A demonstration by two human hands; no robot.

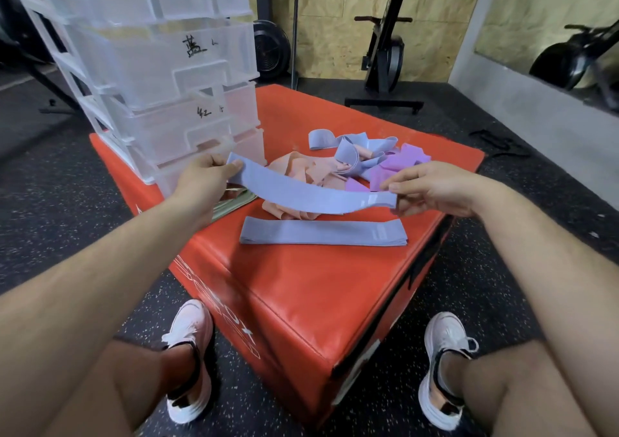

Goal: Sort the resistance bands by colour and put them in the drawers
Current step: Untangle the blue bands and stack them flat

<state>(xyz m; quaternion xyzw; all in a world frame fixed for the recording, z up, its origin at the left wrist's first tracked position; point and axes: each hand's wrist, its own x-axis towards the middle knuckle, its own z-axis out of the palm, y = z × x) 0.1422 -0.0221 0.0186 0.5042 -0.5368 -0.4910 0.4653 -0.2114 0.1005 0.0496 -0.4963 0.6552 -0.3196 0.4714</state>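
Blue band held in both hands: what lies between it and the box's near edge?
In the head view, below the held blue band, a flat stack of blue bands lies on the red box, then bare red surface.

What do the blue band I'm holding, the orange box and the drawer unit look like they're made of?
The blue band held between the left hand and right hand looks like matte woven elastic fabric that sags softly. The big orange box seems padded vinyl, with glossy, creased corners. The translucent drawer unit looks like frosted rigid plastic.

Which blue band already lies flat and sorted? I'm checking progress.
The flat blue fabric band at the red box's near edge; another is held, others tangled in the pile.
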